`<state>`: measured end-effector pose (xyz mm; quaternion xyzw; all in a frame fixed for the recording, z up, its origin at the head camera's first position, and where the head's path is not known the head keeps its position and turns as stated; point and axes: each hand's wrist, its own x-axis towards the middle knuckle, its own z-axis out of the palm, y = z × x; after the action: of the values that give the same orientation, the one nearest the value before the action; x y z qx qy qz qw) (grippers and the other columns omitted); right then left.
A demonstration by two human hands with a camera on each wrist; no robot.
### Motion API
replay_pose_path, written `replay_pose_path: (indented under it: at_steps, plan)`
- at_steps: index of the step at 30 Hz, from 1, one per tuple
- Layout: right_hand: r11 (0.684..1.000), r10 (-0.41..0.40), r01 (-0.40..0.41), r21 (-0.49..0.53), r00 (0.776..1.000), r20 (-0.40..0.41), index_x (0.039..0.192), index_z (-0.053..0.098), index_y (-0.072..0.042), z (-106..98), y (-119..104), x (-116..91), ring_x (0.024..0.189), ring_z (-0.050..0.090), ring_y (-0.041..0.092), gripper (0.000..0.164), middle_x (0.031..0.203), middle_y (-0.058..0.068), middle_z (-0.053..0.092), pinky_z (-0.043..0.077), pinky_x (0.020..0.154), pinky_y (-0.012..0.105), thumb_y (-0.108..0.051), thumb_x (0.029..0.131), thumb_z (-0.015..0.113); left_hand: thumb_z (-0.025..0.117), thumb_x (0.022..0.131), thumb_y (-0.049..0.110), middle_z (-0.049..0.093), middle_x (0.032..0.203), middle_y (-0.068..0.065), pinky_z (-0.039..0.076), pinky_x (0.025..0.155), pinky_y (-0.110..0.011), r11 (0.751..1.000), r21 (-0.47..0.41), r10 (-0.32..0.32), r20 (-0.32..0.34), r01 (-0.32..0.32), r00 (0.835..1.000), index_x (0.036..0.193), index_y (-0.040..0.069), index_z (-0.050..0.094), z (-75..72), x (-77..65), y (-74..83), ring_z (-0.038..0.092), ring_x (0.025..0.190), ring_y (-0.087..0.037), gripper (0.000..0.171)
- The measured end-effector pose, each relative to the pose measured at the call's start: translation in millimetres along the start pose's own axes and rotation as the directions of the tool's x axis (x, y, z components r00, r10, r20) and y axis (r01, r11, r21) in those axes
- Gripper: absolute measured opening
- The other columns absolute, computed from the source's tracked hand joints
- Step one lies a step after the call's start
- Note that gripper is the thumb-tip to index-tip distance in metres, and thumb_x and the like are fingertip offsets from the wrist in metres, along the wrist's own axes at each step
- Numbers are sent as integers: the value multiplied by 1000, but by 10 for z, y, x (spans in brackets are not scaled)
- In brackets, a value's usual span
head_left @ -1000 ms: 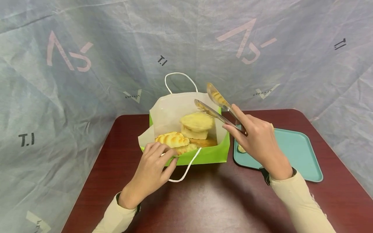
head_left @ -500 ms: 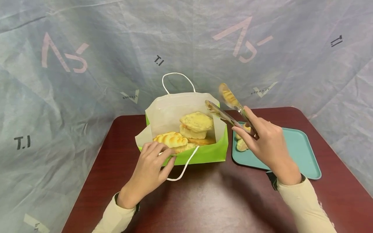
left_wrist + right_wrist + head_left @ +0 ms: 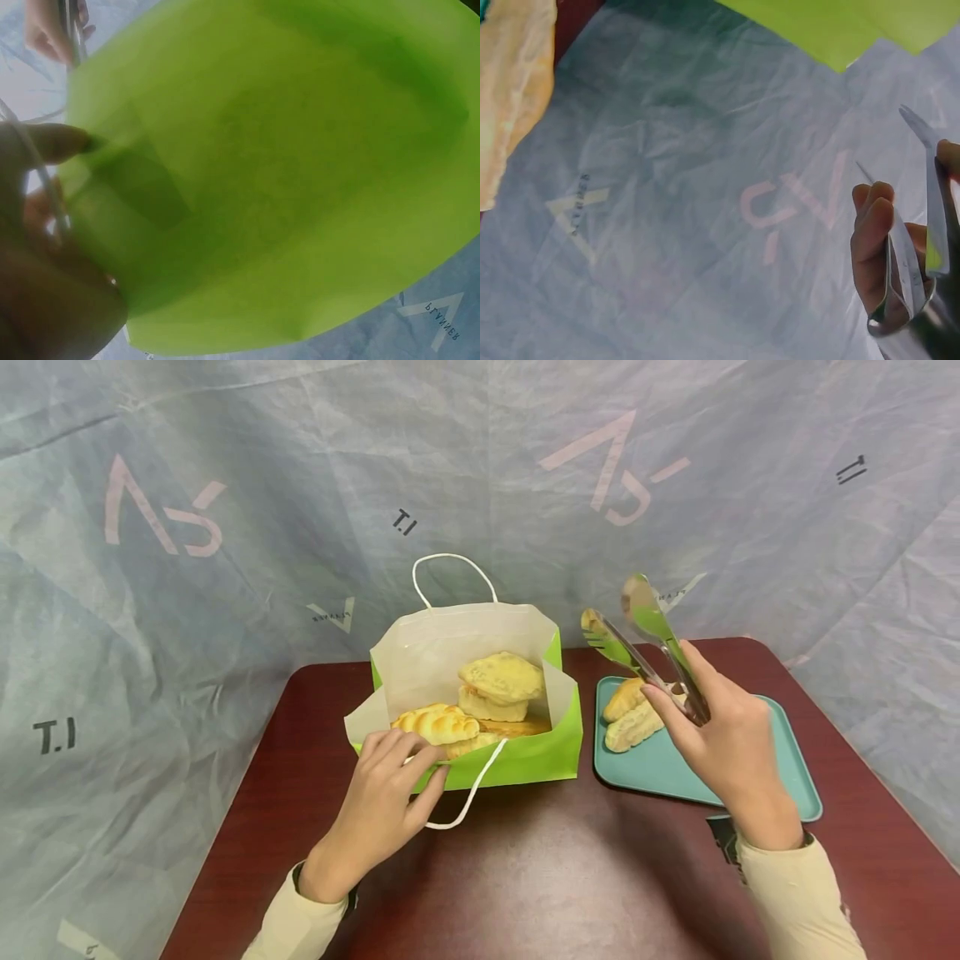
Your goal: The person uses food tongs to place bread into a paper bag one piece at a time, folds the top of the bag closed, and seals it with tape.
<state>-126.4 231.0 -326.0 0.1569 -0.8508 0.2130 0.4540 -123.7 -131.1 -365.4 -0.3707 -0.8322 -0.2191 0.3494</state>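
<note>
My left hand [image 3: 386, 802] pinches the front rim of a green paper bag [image 3: 540, 764], whose outer wall [image 3: 300, 165] fills most of the left wrist view. Inside the bag lie a ridged golden bread [image 3: 435, 723] and, at the right, a pale yellow bread [image 3: 502, 678] stacked on another piece. Metal tongs [image 3: 649, 620] are gripped in my right hand [image 3: 731, 747], their ends spread apart with nothing between them. They are above the left end of a teal tray [image 3: 675, 772], which bears a pale long bread [image 3: 633, 728] and a golden one [image 3: 622, 700].
White cord handles stand at the bag's back [image 3: 453, 557] and hang at its front [image 3: 480, 785]. The dark red table [image 3: 525, 877] extends below bag and tray. Printed grey cloth [image 3: 300, 485] hangs close behind the table's far edge.
My right hand has moved right with the tongs, from over the bag to over the tray. The breads on the tray show more now. My left hand stays at the bag's rim.
</note>
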Motion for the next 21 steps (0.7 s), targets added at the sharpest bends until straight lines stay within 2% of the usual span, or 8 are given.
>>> replay_pose_path:
  at_steps: [5,12,15,18,21]
  plan:
    - [996,65,-63,-65,998,22,118,57,-10,-30,133,-102,48,37,7,51,60,-3,50,26,44,21,-27,72,73,58,79,16,53,78,5,32,75,-37,1000,15,-4,6,3,1000,82,16,62,-2,-5,3,47,75,-16,5]
    - [973,190,-176,-148,978,87,123,53,-6,-71,334,-306,39,28,12,57,45,-2,36,20,40,28,-33,76,69,57,80,16,53,78,5,32,75,-37,1000,7,-3,8,3,1000,82,16,63,-1,-1,7,48,76,-15,6]
    - [955,272,-249,-158,952,140,124,51,-3,-87,388,-369,39,32,14,54,47,1,41,24,41,28,-34,82,62,56,81,17,54,78,4,32,75,-37,1000,-2,-6,5,6,1000,83,17,64,-1,0,8,49,76,-15,8]
    - [929,359,-328,-173,913,196,126,49,-1,-104,429,-409,39,35,15,52,48,4,43,28,42,30,-36,87,54,56,81,17,54,78,4,32,76,-37,1000,-7,-5,-4,5,1000,83,16,64,0,6,7,49,77,-15,9]
    - [908,408,-367,-201,882,236,120,52,1,-110,474,-441,41,37,18,50,49,4,42,28,43,31,-38,90,48,57,81,17,54,79,3,32,76,-37,1000,-7,-1,-16,1,1000,82,15,64,2,15,7,50,77,-16,8]
